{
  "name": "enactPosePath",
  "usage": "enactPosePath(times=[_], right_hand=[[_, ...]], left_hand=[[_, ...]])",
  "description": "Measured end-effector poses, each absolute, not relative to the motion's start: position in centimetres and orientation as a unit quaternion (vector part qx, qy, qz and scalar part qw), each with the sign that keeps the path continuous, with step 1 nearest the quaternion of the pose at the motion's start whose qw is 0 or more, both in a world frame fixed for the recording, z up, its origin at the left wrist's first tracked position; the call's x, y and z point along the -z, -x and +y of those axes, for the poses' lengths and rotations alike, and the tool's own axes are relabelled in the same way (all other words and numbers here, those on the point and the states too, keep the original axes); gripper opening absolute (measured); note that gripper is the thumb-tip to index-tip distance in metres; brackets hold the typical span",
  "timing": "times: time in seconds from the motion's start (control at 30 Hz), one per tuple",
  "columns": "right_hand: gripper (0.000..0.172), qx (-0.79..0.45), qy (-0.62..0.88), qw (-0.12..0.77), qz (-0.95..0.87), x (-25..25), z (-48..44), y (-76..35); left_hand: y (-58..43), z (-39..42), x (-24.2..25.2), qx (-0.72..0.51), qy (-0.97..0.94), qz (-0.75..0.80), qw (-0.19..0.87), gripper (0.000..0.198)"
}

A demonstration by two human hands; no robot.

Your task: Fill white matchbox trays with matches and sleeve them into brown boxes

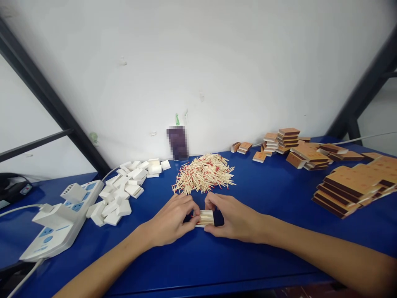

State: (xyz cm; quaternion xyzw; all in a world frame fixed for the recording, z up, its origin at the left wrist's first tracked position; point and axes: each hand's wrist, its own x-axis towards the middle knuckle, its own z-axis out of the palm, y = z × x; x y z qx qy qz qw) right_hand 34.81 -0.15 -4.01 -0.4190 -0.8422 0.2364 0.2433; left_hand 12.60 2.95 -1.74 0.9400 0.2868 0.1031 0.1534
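A small white matchbox tray (206, 212) with matches (206, 219) lying lengthwise in it rests on the blue table between my hands. My right hand (235, 216) is closed on the tray's right part, fingers at the far side and thumb at the near side. At the tray's left end my left hand (173, 220) is closed, its fingertips pinching the red-tipped ends of matches. Some of those tips are hidden by the fingers. Just beyond both hands lies a heap of loose matches (204, 173) with red heads.
White empty-looking matchbox trays (119, 192) are piled at left, beside a power strip (66, 223) with plugs and cables. Orange-brown matchboxes (288, 140) and flat stacks of sleeves (350, 186) stand at right. A blurred dark object (178, 142) leans on the wall.
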Motion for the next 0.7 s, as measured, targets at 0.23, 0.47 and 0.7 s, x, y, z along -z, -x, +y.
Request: enactPosePath(times=[0.23, 0.47, 0.7], right_hand=[[0.028, -0.237, 0.400, 0.247, -0.850, 4.3, -0.1, -34.5], [0.020, -0.220, 0.367, 0.259, -0.866, 4.4, 0.0, -34.5], [0.016, -0.211, 0.348, 0.242, -0.881, 4.4, 0.0, -34.6]], left_hand=[[-12.8, 2.8, 2.2, -0.121, -0.936, 0.291, 0.159, 0.006], [-12.7, 2.9, 2.7, -0.147, -0.932, 0.294, 0.155, 0.008], [-11.7, 3.5, 2.5, -0.159, -0.947, 0.243, 0.137, 0.012]])
